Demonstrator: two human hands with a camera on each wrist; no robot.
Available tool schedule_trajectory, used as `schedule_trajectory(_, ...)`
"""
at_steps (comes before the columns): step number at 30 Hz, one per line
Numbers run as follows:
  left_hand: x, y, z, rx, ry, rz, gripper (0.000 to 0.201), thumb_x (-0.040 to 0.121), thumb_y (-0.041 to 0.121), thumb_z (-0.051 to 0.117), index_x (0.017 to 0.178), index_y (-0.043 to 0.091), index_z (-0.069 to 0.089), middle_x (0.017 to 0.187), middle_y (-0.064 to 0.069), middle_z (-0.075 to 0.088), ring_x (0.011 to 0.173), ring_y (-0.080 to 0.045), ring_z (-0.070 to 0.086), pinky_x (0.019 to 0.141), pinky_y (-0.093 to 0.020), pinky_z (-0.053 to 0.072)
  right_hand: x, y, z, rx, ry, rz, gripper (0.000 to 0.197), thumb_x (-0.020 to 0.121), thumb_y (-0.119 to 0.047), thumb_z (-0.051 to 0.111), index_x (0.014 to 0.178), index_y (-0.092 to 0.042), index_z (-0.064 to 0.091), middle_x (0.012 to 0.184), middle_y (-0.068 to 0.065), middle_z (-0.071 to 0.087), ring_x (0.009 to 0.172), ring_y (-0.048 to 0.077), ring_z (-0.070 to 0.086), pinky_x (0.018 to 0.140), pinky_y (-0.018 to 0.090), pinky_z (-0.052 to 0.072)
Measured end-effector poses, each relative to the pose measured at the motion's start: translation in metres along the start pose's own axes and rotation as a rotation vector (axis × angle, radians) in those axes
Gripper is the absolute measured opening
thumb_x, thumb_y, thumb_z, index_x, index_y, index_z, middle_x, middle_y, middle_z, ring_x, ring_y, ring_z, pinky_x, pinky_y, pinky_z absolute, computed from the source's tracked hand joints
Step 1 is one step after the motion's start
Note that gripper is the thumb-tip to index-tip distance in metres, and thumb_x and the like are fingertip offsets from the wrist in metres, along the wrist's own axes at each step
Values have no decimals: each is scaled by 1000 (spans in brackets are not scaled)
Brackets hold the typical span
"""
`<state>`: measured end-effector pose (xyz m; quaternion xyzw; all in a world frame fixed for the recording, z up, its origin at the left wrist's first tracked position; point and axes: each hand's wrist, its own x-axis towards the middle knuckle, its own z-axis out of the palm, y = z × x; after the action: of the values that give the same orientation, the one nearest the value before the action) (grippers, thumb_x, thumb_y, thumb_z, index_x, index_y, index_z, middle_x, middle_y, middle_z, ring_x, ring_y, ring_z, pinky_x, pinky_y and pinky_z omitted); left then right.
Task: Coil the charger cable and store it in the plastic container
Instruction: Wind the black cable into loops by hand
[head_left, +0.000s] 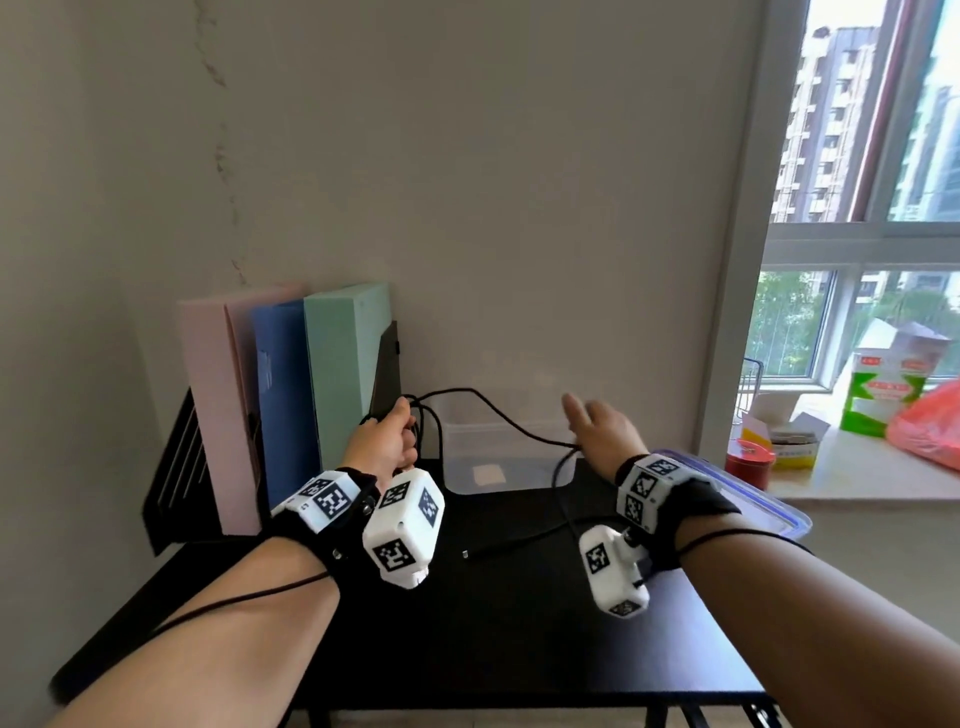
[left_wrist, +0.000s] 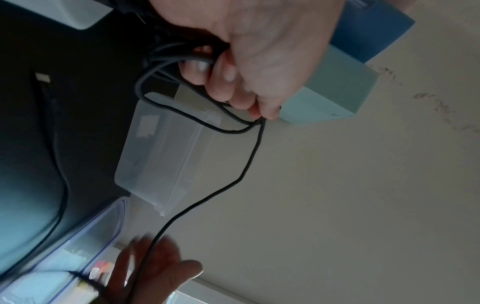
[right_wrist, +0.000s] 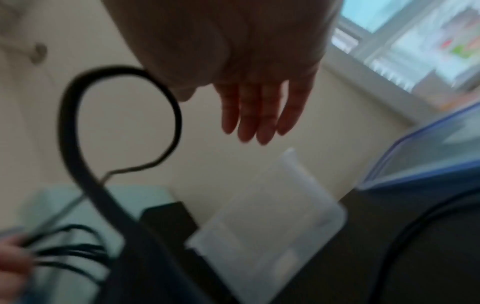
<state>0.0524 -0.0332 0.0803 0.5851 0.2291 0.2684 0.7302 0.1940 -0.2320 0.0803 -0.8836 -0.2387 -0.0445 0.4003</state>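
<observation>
The black charger cable (head_left: 498, 415) is partly coiled. My left hand (head_left: 395, 431) grips several loops of it in front of the green folder, fingers curled round the bundle (left_wrist: 182, 59). From there one strand arcs over the clear plastic container (head_left: 509, 457) to my right hand (head_left: 592, 421). That hand is held flat with straight fingers (right_wrist: 254, 115), and the strand lies across the palm near the thumb (left_wrist: 145, 257). The rest of the cable drops to the black table, ending in a plug (head_left: 466, 554). The container stands open against the wall.
The container's blue-rimmed lid (head_left: 753, 499) lies at the table's right edge. Pink, blue and green folders (head_left: 291, 395) stand in a black rack at the back left. A windowsill on the right holds a red tin (head_left: 748, 462), boxes and a red bag.
</observation>
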Motion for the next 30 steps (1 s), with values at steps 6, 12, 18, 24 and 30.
schedule_trajectory(6,8,6,-1,-94,-39,-87,34,94,44,46,70,19,44,33,10,31,24,-5,28,40,-20,26,-25,-25,8,765,-671,140,35,97,-42,42,103,-11,57,79,6,73,70,18,71,75,32,53)
schedule_trajectory(12,5,7,0,-256,-99,-125,36,96,43,42,68,20,40,29,8,32,22,-4,30,38,-14,30,-21,-14,16,488,-592,119,11,90,-10,61,80,-12,56,61,6,61,39,10,62,46,24,56)
schedule_trajectory(18,7,7,-3,-409,-76,-117,39,98,39,38,64,20,39,26,2,30,20,-4,27,36,-10,26,-16,2,10,763,-533,300,22,91,-10,59,71,-8,48,44,3,54,32,12,56,43,27,55)
schedule_trajectory(24,6,2,-5,-318,-87,-110,37,95,43,43,66,20,41,27,6,34,21,-4,30,35,-10,30,-14,-2,-8,1337,-542,378,17,92,-7,48,78,-2,56,52,5,52,42,10,45,46,18,53)
schedule_trajectory(30,-7,6,11,-203,-302,-162,40,94,42,44,63,18,42,28,8,27,21,-5,26,36,-12,28,-5,0,-2,417,205,103,14,90,-17,57,84,-11,68,68,7,62,55,20,57,47,14,43)
